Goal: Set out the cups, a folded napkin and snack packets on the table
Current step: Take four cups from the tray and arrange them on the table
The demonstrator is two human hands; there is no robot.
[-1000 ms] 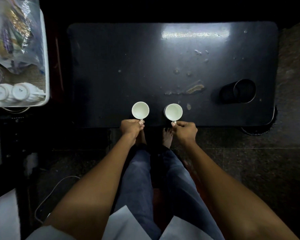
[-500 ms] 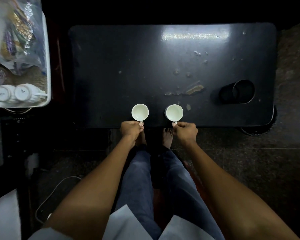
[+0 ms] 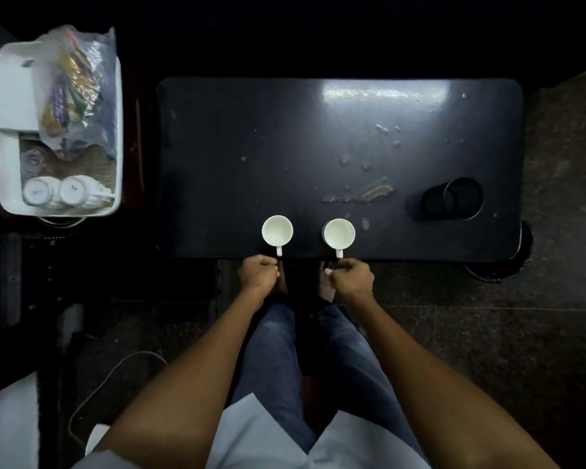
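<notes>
Two white cups stand upright and side by side near the front edge of the dark table (image 3: 237,137), their handles pointing at me: the left cup (image 3: 277,230) and the right cup (image 3: 339,232). My left hand (image 3: 258,273) is just off the table edge below the left cup's handle, fingers curled, holding nothing. In the same pose, my right hand (image 3: 352,277) is below the right cup's handle. A clear bag of snack packets (image 3: 75,93) lies in a white tray (image 3: 117,184) at the far left, with two upturned cups (image 3: 56,191) and a white napkin (image 3: 7,96).
A black cylindrical container (image 3: 454,199) lies on its side at the table's right. Scuffs and chipped patches mark the tabletop's right half. A cable (image 3: 115,370) runs over the dark floor at lower left. My legs are directly below the table edge.
Both hands have let go of the cup handles and drawn back off the table edge. The two cups stay where they were set.
</notes>
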